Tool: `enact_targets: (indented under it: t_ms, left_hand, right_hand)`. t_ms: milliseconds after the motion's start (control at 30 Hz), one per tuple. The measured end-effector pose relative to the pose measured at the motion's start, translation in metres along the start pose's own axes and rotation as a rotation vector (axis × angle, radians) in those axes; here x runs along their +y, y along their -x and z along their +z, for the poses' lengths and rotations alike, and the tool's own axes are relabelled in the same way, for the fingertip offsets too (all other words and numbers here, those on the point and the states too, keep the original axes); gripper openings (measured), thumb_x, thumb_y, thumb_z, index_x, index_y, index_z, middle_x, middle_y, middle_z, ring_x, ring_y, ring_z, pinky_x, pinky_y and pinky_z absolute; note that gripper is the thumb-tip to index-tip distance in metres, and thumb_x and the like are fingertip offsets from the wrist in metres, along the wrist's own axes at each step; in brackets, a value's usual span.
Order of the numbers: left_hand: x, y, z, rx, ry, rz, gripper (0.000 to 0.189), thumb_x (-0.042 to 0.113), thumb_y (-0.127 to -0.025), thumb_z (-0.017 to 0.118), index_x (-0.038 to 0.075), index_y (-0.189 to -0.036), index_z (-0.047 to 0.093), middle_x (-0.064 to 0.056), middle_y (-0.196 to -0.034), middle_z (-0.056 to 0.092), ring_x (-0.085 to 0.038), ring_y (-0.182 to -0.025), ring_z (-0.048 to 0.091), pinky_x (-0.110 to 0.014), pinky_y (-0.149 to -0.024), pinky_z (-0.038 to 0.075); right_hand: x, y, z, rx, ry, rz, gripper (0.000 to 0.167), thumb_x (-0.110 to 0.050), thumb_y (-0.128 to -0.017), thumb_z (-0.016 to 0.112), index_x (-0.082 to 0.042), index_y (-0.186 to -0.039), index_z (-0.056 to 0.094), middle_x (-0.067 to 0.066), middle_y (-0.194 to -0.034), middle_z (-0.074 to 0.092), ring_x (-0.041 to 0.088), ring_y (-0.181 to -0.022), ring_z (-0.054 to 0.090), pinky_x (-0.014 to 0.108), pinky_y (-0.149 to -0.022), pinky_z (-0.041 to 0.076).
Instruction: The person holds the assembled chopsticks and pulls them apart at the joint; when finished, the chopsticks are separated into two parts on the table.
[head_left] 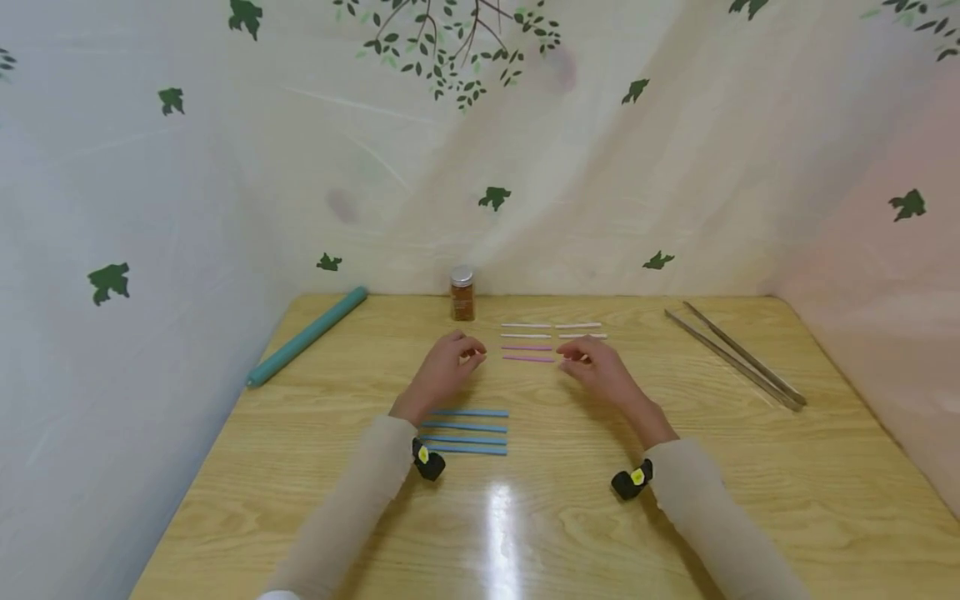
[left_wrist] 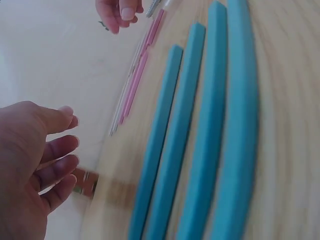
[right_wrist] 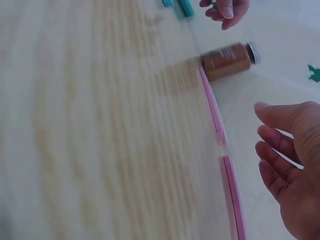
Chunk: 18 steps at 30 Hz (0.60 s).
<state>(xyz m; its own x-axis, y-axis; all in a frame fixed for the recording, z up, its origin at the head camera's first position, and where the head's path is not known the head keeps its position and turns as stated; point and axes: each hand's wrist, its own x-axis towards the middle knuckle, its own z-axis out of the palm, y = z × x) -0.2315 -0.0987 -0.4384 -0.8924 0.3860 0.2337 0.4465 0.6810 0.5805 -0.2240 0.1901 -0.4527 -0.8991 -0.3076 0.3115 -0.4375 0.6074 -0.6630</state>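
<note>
Our left hand (head_left: 446, 367) and right hand (head_left: 600, 368), fingers (left_wrist: 62, 145) loosely bent and empty, hover by pink sticks (head_left: 528, 359) on the worktop (head_left: 577, 533), a jar (head_left: 463, 302) and white sticks (head_left: 527, 325) beyond, blue sticks (head_left: 467, 451) nearer us.

On your desk (head_left: 570, 533), sticks (head_left: 527, 348) lie between left grip (head_left: 446, 365) and right grip (head_left: 597, 372); before the left lie strips (head_left: 472, 451), behind it a jar (head_left: 462, 302), leftward a rod (head_left: 307, 337); right of both, tongs (head_left: 733, 360).

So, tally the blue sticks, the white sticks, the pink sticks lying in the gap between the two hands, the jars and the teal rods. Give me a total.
Blue sticks: 4
White sticks: 4
Pink sticks in that gap: 2
Jar: 1
Teal rod: 1
Total: 12
</note>
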Motion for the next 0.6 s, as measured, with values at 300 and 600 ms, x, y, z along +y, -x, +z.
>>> enact_targets:
  t_ms: [300,600]
  left_hand:
    - [-0.031,0.039,-0.024,0.017,0.047,-0.045,0.017,0.018,-0.095,0.060,0.007,-0.104,0.069,-0.004,-0.094,0.060,-0.018,-0.088,0.057,-0.035,-0.079,0.048]
    - [-0.047,0.074,-0.039,-0.028,0.122,-0.041,0.018,0.010,-0.093,0.062,0.004,-0.108,0.067,-0.006,-0.098,0.062,-0.017,-0.090,0.058,-0.032,-0.078,0.050]
  right_hand:
    - [-0.025,0.004,0.021,-0.060,-0.068,-0.011,0.025,-0.012,-0.087,0.070,-0.001,-0.110,0.068,0.011,-0.103,0.064,0.026,-0.093,0.058,0.040,-0.080,0.049]
    - [-0.048,0.011,0.045,-0.096,-0.150,-0.017,0.025,-0.015,-0.088,0.070,-0.002,-0.109,0.066,0.012,-0.104,0.065,0.022,-0.090,0.059,0.033,-0.077,0.051]
